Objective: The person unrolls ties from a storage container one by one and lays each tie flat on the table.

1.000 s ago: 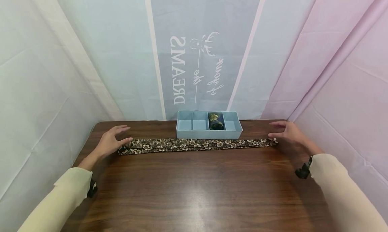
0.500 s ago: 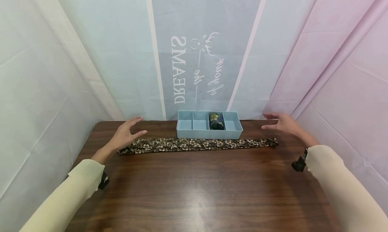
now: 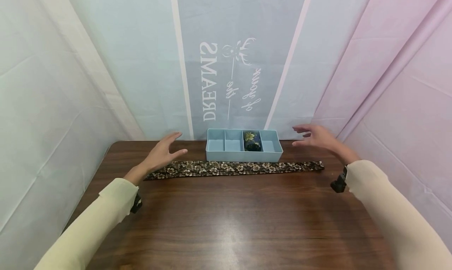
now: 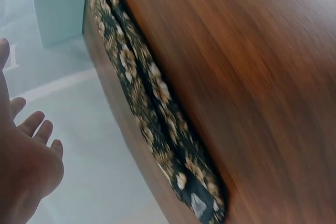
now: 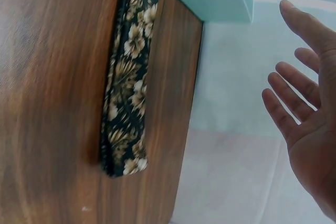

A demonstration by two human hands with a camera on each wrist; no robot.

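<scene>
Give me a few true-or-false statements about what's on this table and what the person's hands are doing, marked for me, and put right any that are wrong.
1. The blue box is divided into three compartments. False: it has four.
2. A dark flowered roll sits in the box, third compartment from the left in the head view. True.
3. The long flowered strip of fabric lies inside the box. False: it lies on the table, along the box's near side.
4. Neither the left hand nor the right hand is holding anything. True.
5. The table is white. False: it is brown with a wood grain.
</scene>
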